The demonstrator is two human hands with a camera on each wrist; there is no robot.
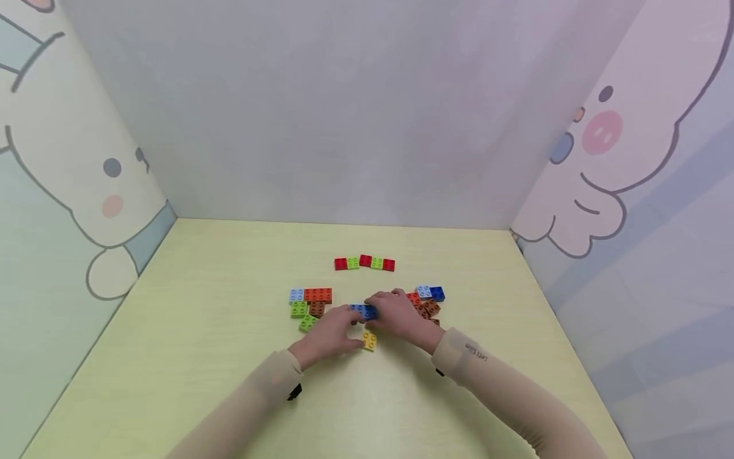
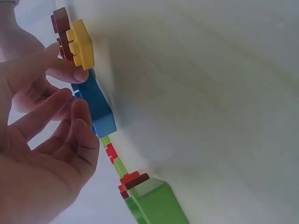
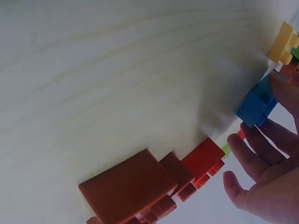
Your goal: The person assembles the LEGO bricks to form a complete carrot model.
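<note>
A blue brick (image 1: 362,311) lies between the two hands at the middle of the table. My right hand (image 1: 398,313) holds it, the thumb on its near side in the right wrist view; the fingers behind are partly hidden. My left hand (image 1: 332,333) is at the brick's left end, with loosely bent fingertips (image 2: 80,109) close to its studs. Whether they touch it is unclear. The left thumb reaches toward a yellow brick (image 1: 369,341), which lies nearer to me than the blue one.
Left of the hands lie light blue (image 1: 296,295), red (image 1: 318,295), brown (image 1: 316,309) and green (image 1: 299,310) bricks. To the right are red (image 1: 413,298), brown (image 1: 431,307), light blue (image 1: 424,291) and dark blue (image 1: 438,294) ones. Farther back stands a red-and-green row (image 1: 365,261).
</note>
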